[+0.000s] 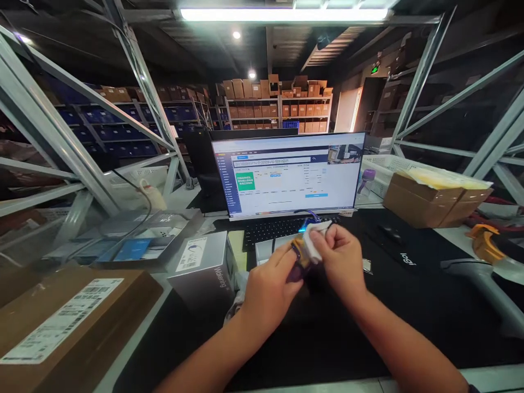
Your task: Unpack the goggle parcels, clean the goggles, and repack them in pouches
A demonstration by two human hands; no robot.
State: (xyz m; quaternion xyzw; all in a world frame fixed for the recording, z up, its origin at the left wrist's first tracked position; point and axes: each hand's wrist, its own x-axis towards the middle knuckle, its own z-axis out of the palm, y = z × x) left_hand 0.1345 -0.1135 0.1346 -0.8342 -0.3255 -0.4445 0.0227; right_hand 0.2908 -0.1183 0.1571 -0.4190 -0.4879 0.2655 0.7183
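Observation:
Both of my hands meet above the desk mat, in front of the monitor. Closed around a small dark purple and yellow item (301, 256) is my left hand (268, 284); motion blur hides what kind of thing it is. My right hand (341, 259) pinches a white, folded, cloth-like piece (313, 244) between thumb and fingers, pressed against that item. Just behind them lies the black keyboard (266, 230), where a blue glow shows. A silver-grey box (202, 273) with a white label stands to the left of my left hand.
A monitor (282, 191) showing a software page stands behind the keyboard. At right are a black mouse (388, 234), an open carton (426, 202) and a tape dispenser (485, 245). At left sit a labelled brown carton (135, 305) and a grey tray (188, 218).

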